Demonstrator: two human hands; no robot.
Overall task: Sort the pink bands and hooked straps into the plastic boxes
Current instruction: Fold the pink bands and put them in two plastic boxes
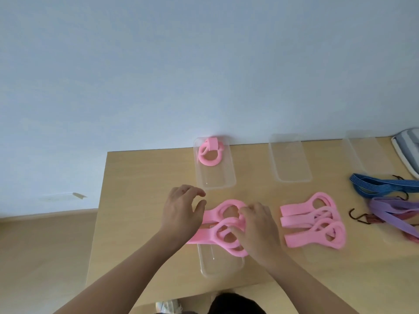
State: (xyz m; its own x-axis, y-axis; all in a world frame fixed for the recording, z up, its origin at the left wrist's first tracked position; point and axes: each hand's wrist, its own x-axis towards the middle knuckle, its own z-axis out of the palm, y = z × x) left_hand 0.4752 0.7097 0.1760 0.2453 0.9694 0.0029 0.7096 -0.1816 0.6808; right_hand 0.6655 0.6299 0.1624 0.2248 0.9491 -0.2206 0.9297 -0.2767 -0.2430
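We are hovering our left hand [183,209] half open and empty, while our right hand [257,227] is gripping the pink bands [204,236] under it. Their tangled loops may be dragging neighbours along when lifted.

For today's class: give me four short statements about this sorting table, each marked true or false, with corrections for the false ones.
1. A coiled pink band lies in the far-left box. True.
2. The middle far box holds blue straps. False: it looks empty; the blue strap lies outside it, further right.
3. The right hand is on the near pink bands. True.
4. The left hand holds a purple strap. False: it holds nothing; the purple strap lies far right.
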